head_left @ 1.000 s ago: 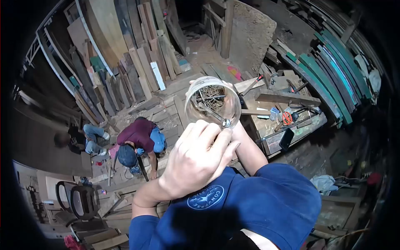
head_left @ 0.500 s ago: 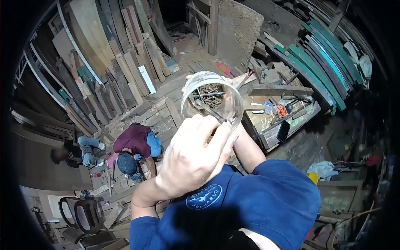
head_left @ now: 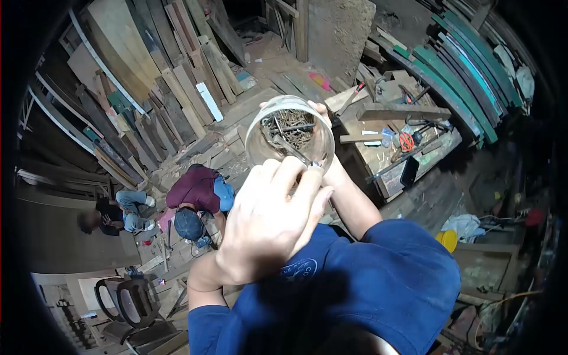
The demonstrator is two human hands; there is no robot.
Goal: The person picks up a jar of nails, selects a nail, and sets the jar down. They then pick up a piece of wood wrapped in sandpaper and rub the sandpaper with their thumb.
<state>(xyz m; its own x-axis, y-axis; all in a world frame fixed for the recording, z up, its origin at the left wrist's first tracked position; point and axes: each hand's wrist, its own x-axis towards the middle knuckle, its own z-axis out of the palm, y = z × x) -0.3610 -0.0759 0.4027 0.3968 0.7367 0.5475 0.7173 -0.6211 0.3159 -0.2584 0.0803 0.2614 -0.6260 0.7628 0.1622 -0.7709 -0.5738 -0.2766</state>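
Observation:
A clear plastic tub [head_left: 254,139] with a pale rim is tilted so its mouth faces me. Inside lie many small brownish screws or nails [head_left: 299,123], along with a dark thin rod [head_left: 299,128]. My right hand [head_left: 320,112] is wrapped round the tub from behind; only some fingertips show past the rim. In front of the opening is my left hand [head_left: 269,210], back towards me. Its thumb and forefinger are pinched on a slim metal tool [head_left: 291,150] reaching into the tub. The tool's exact kind is not clear.
A workbench [head_left: 387,183] at right carries wood offcuts, a red-handled tool [head_left: 359,87], an orange coil [head_left: 406,141] and a phone [head_left: 409,171]. One person [head_left: 192,195] crouches at left; another person [head_left: 115,216] sits behind. Planks [head_left: 177,97] lean at the back; a chair [head_left: 133,305] stands lower left.
The tub has shifted slightly left and tilted, showing more of its contents. My left hand has moved a little down and left with the metal tool. The crouching person has barely moved.

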